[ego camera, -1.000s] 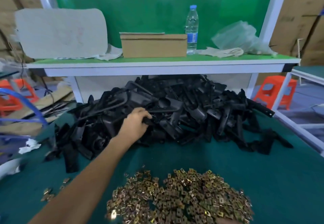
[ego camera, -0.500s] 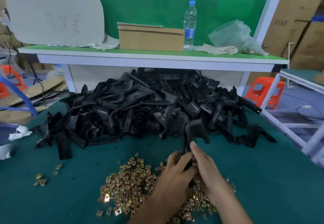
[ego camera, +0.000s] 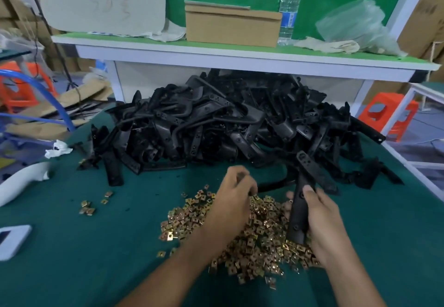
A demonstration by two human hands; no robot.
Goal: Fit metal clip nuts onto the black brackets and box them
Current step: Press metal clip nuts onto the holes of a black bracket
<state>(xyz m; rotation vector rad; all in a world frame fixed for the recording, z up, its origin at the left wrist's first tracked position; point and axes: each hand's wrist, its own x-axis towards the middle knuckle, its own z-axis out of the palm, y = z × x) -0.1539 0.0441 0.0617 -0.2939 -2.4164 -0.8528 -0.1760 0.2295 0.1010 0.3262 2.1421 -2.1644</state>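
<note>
- A black bracket [ego camera: 296, 218], long, flat and drilled with small holes, is held upright in the right hand [ego camera: 322, 215]. Its lower end is planted in the clip nuts [ego camera: 254, 239], a brassy heap on the green counter [ego camera: 96, 246].
- Bare cloth is seen left of the heap. The bracket pile [ego camera: 216, 126] is banked up behind, under the shelf [ego camera: 216, 54].
- The left hand [ego camera: 233, 201] is curled over the heap, just left of the bracket. Whether a nut is pinched cannot be told.
</note>
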